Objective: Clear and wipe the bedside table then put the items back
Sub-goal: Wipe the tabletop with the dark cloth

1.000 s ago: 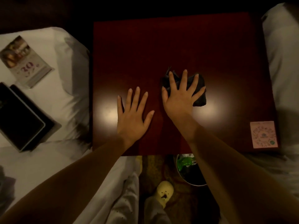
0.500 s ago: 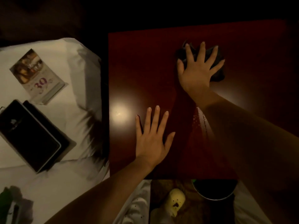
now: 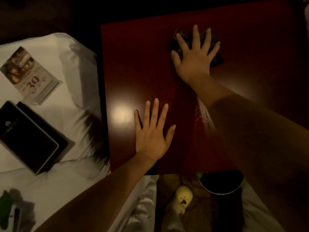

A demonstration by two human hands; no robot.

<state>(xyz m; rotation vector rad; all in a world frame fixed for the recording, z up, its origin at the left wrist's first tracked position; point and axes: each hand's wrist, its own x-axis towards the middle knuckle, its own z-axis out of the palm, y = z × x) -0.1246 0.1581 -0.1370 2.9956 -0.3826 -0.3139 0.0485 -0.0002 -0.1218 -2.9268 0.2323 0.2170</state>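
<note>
- Nearest, on floor: pale yellow slipper (image 3: 183, 197) beside round dark bin (image 3: 220, 186); bin's far rim was hidden by table's near edge.
- L hand (image 3: 151, 133) lay flat on bedside table (image 3: 133, 61) nr front edge, fingers straight & spread, holding nothing.
- Wet streak (image 3: 201, 113) showed on tabletop just beside R forearm.
- Further back, R hand (image 3: 194, 59) pressed palm-down on dark cloth (image 3: 217, 59), fingers splayed over it, not curled. Cloth sat bunched under hand on table's far part.
- To left on white bedding (image 3: 75, 81): two black folders (image 3: 28, 138) stacked, w/ "30" card (image 3: 31, 74) just beyond them, both off the table.
</note>
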